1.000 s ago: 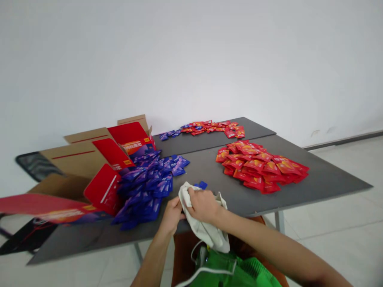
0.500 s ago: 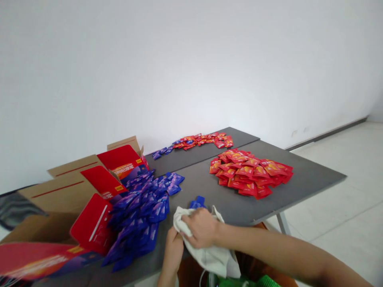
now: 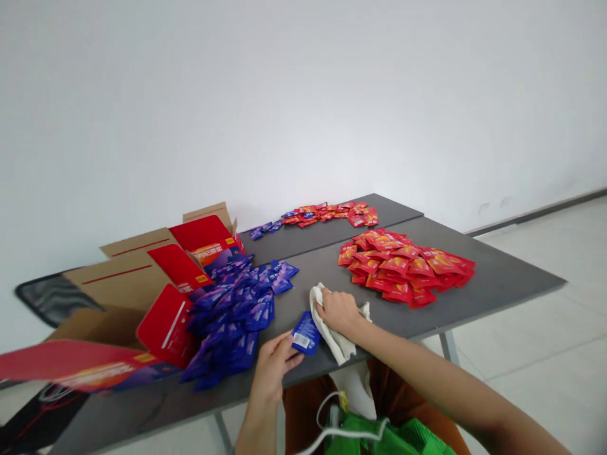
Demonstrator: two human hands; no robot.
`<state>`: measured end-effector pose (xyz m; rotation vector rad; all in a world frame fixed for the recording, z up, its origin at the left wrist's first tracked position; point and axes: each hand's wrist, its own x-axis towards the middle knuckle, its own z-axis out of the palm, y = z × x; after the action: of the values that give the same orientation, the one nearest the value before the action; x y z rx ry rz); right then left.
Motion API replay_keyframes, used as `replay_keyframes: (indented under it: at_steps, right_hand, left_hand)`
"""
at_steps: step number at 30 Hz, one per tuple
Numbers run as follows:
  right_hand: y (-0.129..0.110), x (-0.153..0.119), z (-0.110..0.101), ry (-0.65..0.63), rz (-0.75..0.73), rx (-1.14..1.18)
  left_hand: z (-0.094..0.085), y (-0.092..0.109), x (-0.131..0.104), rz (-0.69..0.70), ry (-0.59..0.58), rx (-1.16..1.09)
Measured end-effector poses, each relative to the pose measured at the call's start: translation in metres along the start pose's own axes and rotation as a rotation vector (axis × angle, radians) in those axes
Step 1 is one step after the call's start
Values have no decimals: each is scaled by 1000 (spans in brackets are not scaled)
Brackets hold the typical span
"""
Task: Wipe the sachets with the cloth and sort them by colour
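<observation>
My left hand (image 3: 275, 359) pinches the near left corner of a blue sachet (image 3: 306, 333), whose white barcode label faces up, close to the table's front edge. Just right of it, my right hand (image 3: 339, 311) is closed on a bunched white cloth (image 3: 342, 351) that rests on the table. The cloth touches or nearly touches the sachet's right side. To the left lies a heap of blue sachets (image 3: 237, 309). A heap of red sachets (image 3: 410, 265) lies beyond my right hand.
Open red cardboard boxes (image 3: 165, 322) with raised brown flaps stand along the left of the grey table (image 3: 512, 278). At the back, by the wall, runs a row of red and blue sachets (image 3: 327, 213). A white cord (image 3: 351, 433) hangs over my lap.
The cloth, bunched between both hands at the table edge before, is now pressed on the table by my right hand alone. My left hand has left it and grips the blue sachet.
</observation>
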<state>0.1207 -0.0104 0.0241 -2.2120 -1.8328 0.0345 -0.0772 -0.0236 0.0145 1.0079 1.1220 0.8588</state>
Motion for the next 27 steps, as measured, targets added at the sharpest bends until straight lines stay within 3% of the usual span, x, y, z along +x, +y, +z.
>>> replay_keyframes:
  at_steps: [2, 4, 8, 10, 13, 17, 22, 27]
  right_hand:
    - [0, -4, 2, 6, -34, -26]
    - [1, -5, 1, -7, -53, -45]
    - [0, -4, -1, -39, -47, -70]
    - [0, -4, 0, -35, -52, -73]
    - [-1, -7, 1, -22, -67, -74]
    - [-4, -14, 0, 44, -135, -39]
    - [-5, -17, 1, 62, -229, 9]
    - [0, -22, -12, 211, -338, 111]
  left_hand:
    - [-10, 17, -1, 107, 102, 87]
    - [-21, 43, 0, 318, 268, 254]
    - [-39, 113, 21, 707, 793, 859]
    - [-42, 143, 40, 694, 1009, 1097]
    - [-46, 170, 72, 580, 883, 1518]
    - [-49, 172, 98, 405, 640, 1834]
    - [-52, 156, 110, 390, 472, 1904]
    - [-52, 162, 118, 478, 410, 1789]
